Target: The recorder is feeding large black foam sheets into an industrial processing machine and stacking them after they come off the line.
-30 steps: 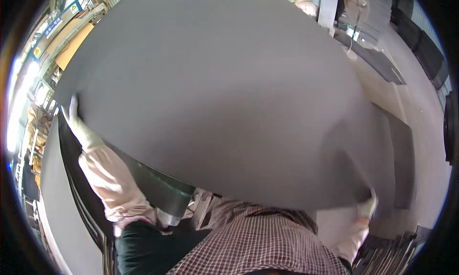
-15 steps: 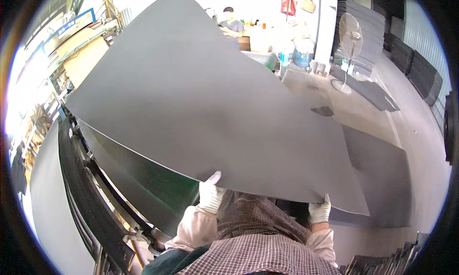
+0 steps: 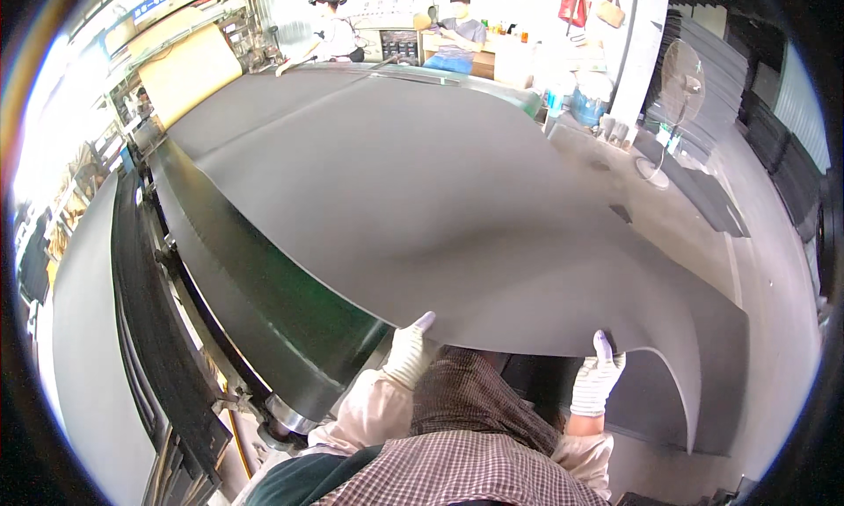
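A large, flexible dark grey sheet (image 3: 396,181) stretches away from me over a dark green conveyor belt (image 3: 290,313). My left hand (image 3: 410,355), in a white knit glove, pinches its near edge, thumb on top. Farther right on that edge, my right hand (image 3: 598,378), gloved too, grips the sheet with its thumb above. Fingers under the sheet are partly hidden. The sheet bulges up in the middle, and its right corner droops past my right hand. Beyond it, a second grey sheet (image 3: 264,101) lies flat.
Dark sheets (image 3: 145,330) stand left of the belt's metal frame. Another dark sheet (image 3: 646,400) lies low at right. Two people sit at the far side, one reaching toward the far sheet. A standing fan (image 3: 683,84), a blue water jug (image 3: 587,109) and stacked sheets are at right.
The sheet's raised far part has come down onto the belt, uncovering the far sheet and a second person. Both hands keep hold of the near edge; the right corner now droops more.
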Demonstrator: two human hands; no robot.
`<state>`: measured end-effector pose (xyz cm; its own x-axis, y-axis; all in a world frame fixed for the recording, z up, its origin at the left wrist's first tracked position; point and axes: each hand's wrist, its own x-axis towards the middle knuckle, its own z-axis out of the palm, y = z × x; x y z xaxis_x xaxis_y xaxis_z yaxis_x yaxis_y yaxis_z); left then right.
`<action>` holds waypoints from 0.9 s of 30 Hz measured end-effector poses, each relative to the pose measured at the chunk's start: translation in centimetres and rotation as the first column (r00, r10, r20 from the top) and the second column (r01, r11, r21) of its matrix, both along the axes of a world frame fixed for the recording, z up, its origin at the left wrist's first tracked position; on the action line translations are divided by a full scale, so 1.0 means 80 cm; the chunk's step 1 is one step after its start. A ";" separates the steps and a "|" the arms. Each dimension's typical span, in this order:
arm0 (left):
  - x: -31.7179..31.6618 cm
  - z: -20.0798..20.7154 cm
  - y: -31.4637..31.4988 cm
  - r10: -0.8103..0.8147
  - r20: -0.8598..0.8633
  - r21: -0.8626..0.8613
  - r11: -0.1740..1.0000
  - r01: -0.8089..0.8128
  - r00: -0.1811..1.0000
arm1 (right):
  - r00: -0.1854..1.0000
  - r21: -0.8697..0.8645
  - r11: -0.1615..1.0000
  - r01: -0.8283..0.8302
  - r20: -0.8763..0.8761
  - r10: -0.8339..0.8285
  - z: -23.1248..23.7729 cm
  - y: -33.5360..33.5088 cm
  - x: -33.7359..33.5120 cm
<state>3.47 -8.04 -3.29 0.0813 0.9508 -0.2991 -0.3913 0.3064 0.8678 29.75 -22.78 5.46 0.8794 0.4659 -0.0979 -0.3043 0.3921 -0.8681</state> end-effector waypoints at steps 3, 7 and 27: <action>0.003 0.059 0.028 0.075 0.386 -0.106 0.994 -0.037 0.920 | 1.000 -0.003 1.000 0.016 -0.006 -0.017 0.002 -0.033 0.010; -0.023 0.044 0.087 0.183 0.430 -0.120 0.982 -0.145 0.884 | 0.958 0.095 0.992 -0.084 -0.266 0.106 0.016 -0.056 0.038; -0.019 0.041 0.056 0.256 0.632 -0.375 0.927 0.000 0.732 | 0.977 0.004 0.978 -0.210 -0.042 0.210 -0.092 -0.063 0.009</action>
